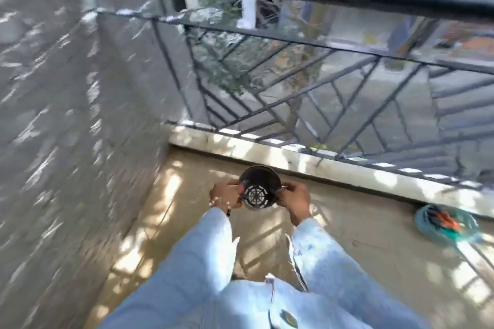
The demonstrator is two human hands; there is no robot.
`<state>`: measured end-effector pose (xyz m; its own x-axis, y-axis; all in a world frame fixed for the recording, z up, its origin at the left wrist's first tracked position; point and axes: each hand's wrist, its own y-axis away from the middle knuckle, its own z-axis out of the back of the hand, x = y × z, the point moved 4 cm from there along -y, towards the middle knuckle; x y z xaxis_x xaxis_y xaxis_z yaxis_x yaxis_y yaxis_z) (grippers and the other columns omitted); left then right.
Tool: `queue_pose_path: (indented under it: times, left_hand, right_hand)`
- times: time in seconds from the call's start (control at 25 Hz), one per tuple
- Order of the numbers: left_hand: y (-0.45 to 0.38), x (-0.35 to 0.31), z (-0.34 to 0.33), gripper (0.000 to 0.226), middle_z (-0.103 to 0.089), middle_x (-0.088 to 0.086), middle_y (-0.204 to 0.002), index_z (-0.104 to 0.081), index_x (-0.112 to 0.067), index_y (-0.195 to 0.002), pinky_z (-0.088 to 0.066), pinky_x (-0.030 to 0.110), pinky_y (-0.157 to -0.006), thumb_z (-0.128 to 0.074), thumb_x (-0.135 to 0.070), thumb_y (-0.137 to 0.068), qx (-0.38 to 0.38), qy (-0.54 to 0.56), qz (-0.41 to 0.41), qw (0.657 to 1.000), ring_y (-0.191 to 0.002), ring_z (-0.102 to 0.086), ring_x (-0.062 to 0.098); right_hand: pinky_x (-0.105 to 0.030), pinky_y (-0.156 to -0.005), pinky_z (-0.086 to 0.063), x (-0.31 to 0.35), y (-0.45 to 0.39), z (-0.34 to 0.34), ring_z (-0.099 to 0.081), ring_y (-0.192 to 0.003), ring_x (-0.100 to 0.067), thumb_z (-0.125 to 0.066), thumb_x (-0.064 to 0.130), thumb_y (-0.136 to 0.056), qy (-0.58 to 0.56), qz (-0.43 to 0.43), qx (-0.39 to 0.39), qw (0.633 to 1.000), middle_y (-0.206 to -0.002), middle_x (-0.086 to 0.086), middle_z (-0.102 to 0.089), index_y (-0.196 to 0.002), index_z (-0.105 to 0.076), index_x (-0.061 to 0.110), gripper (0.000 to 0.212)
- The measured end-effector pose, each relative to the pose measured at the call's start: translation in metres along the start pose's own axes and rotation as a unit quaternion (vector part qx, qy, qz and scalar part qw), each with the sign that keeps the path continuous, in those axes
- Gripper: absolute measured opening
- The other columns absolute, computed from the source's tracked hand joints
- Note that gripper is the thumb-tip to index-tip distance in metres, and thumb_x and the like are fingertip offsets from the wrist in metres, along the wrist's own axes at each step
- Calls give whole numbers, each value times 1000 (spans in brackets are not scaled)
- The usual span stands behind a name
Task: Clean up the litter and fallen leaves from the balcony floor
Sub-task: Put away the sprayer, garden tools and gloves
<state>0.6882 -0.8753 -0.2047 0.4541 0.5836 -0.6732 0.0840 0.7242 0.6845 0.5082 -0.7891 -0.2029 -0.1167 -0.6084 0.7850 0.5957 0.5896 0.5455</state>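
I hold a small black plastic plant pot [260, 187] in front of me over the balcony floor [374, 222]. It is tipped so its slotted base, white through the holes, faces me. My left hand [224, 193] grips its left side and my right hand [295, 199] grips its right side. Both fingers curl round the pot's wall. The frame is blurred by motion, and I make out no leaves or litter on the floor.
A black metal railing [294, 93] on a pale stone kerb [280, 152] runs across ahead. A rough grey wall [66, 115] closes the left side. A coiled teal hose with an orange fitting [446, 223] lies by the kerb at right.
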Motion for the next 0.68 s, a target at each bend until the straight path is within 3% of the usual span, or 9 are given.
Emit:
queue_pose_path:
  times: [0.08, 0.16, 0.2, 0.28, 0.32, 0.4, 0.48, 0.56, 0.68]
  left_hand:
    - [13, -19, -64, 12, -68, 9, -77, -71, -15, -90, -59, 31, -62, -68, -7, -82, 28, -48, -23, 998, -61, -64, 16]
    - [29, -27, -135, 8, -69, 12, -79, -70, -13, -84, -59, 46, -76, -69, -7, -80, 69, -61, -44, 995, -70, -64, 22]
    - [40, -30, -172, 10, -68, 14, -77, -70, -10, -87, -59, 47, -73, -68, -5, -80, 91, -65, -49, 993, -66, -63, 22]
    - [57, -35, -231, 23, -64, 11, -70, -70, -1, -101, -54, 31, -55, -65, 3, -80, 128, -89, -70, 985, -52, -56, 16]
    - [67, -38, -263, 25, -60, 9, -64, -67, 5, -106, -48, 25, -48, -63, 5, -81, 152, -106, -87, 979, -44, -52, 14]
    - [95, -47, -317, 27, -55, 4, -55, -58, 14, -111, -48, 27, -43, -60, 5, -85, 193, -137, -111, 965, -40, -51, 14]
    - [117, -56, -364, 29, -62, 9, -73, -59, 7, -115, -59, 43, -66, -60, -2, -88, 231, -176, -139, 947, -65, -63, 24]
    - [132, -61, -400, 31, -65, 15, -98, -63, -4, -117, -55, 52, -87, -63, -10, -86, 255, -207, -161, 931, -92, -65, 31]
    - [155, -68, -441, 31, -66, 15, -106, -65, -9, -114, -56, 52, -86, -65, -13, -83, 254, -230, -179, 922, -98, -66, 36]
  right_hand:
    - [-21, -50, -51, -12, -3, 69, -58, -49, -7, -63, -5, -70, -19, 6, -35, 999, -60, -1, -64, -86, -74, 9, 23]
    - [-16, -43, -46, -28, 0, 141, -52, -41, -2, -62, -7, -71, -55, -6, -69, 996, -47, 7, -58, -69, -70, 14, 22]
    - [-19, -46, -47, -39, 2, 176, -53, -43, -7, -62, -5, -69, -72, -17, -90, 993, -46, 5, -57, -60, -69, 15, 23]
    - [-33, -57, -52, -58, 4, 235, -54, -53, -18, -60, 1, -62, -102, -31, -121, 987, -54, -5, -57, -55, -70, 15, 18]
    - [-35, -58, -52, -70, 4, 266, -54, -52, -19, -59, 2, -62, -109, -34, -137, 984, -58, -9, -58, -58, -71, 14, 17]
    - [-29, -52, -51, -90, 13, 320, -53, -50, -17, -61, 1, -67, -144, -59, -164, 974, -70, -14, -61, -77, -72, 7, 16]
    - [-24, -48, -49, -110, 20, 363, -55, -53, -18, -65, 2, -68, -188, -73, -203, 958, -73, -15, -62, -84, -69, 6, 17]
    - [-27, -51, -51, -125, 26, 395, -55, -54, -18, -65, 2, -66, -201, -66, -233, 949, -61, -7, -59, -67, -68, 13, 12]
    - [-35, -59, -57, -143, 34, 431, -60, -56, -21, -62, 3, -67, -203, -85, -277, 935, -58, -3, -61, -56, -67, 19, 19]
